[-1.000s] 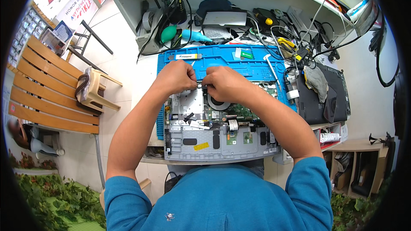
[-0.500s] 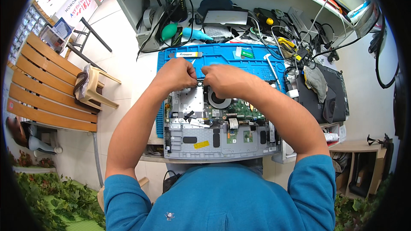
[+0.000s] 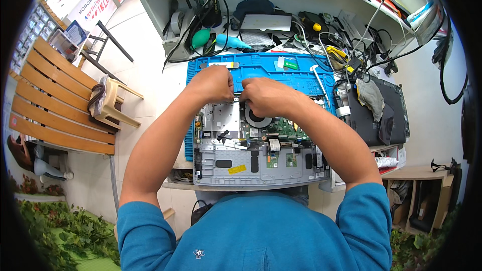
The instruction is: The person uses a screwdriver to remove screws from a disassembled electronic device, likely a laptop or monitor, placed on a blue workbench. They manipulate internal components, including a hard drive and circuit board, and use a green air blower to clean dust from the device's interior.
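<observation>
An opened laptop base [image 3: 261,166] lies on a blue repair mat [image 3: 251,59], its insides facing up. Its round fan [image 3: 257,120], green circuit board [image 3: 287,129] and a bare metal plate [image 3: 227,116] show. At the far edge of the base, left of the fan, my left hand [image 3: 215,83] is closed with its fingertips pinched down at the rim. Close beside it, my right hand [image 3: 265,96] is closed too, its fingers curled at the same edge. What either pinches is hidden or too small to make out.
Behind the mat lie a green blower bulb [image 3: 200,38], a light-blue bottle [image 3: 232,41] and tangled cables. A white-headed tool [image 3: 318,81] rests on the mat's right. Further right is a dark laptop [image 3: 396,115] with a grey cloth [image 3: 370,99] on it.
Both hands stay at the far edge of the laptop base, with the left shifted very slightly. The whole view has moved a little.
</observation>
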Demonstrator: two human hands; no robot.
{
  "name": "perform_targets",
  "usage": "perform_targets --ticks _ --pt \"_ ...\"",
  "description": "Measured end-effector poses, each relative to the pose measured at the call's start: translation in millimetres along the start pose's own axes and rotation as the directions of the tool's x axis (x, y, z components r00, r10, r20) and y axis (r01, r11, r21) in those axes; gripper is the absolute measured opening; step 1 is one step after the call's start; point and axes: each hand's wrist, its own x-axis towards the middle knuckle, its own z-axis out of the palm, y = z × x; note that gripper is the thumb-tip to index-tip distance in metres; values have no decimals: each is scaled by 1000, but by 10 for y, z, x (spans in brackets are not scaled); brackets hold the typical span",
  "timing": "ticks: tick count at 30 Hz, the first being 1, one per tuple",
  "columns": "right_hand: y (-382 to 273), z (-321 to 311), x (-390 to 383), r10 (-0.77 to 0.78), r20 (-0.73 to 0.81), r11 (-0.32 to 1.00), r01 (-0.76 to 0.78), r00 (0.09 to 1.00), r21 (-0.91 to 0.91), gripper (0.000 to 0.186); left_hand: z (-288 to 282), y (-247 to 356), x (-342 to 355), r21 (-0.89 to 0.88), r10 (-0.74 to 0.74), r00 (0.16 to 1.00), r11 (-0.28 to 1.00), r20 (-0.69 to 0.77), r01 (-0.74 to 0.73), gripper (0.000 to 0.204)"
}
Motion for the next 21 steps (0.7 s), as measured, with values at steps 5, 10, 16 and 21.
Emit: perform_targets --ticks 5,10,16,21 --pt "27 -4 -34 -6 -11 1000 6 1000 23 38 -179 -149 -85 -159 43 999 987 26 -38 17" --pt "33 -40 -27 -14 -2 1000 14 1000 22 38 -206 -182 -318 43 249 964 968 -89 -246 22" --pt "28 -69 -33 11 8 997 -11 1000 79 36 -30 -128 -472 302 354 935 894 -22 -331 29" --pt "-15 -109 -34 28 35 999 -29 999 42 35 -62 -85 -528 514 420 904 760 80 -398 39"
